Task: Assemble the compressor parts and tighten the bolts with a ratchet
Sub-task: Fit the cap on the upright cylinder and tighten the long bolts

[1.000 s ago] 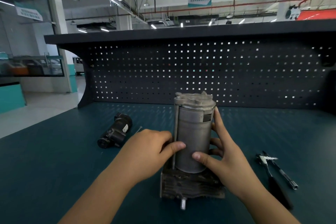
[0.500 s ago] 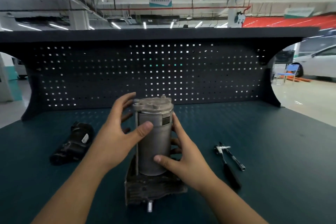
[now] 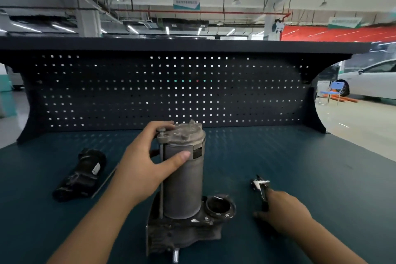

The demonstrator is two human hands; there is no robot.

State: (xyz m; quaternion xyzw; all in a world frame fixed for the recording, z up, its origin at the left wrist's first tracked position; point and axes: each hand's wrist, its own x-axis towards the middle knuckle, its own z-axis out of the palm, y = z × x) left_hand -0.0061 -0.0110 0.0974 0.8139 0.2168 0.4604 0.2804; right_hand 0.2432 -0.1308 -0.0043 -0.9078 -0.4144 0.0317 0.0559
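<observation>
The grey compressor cylinder [image 3: 184,186] stands upright on its dark rusty base block [image 3: 182,236] in the middle of the bench. My left hand [image 3: 145,165] grips the cylinder near its cast top cap [image 3: 184,133], thumb across the front, fingers round the back by a long bolt [image 3: 161,169]. My right hand [image 3: 285,210] lies over the handle of the ratchet [image 3: 260,186] to the right; only the ratchet's head shows, and the fingers' hold on the handle is hidden.
A black compressor part [image 3: 82,174] lies on the left with a thin rod [image 3: 105,180] beside it. The dark pegboard [image 3: 171,90] closes off the back of the teal bench [image 3: 310,178]. An open round port [image 3: 218,204] sits on the base block.
My right hand left the cylinder and moved right onto the ratchet. My left hand shifted higher on the cylinder, toward the cap.
</observation>
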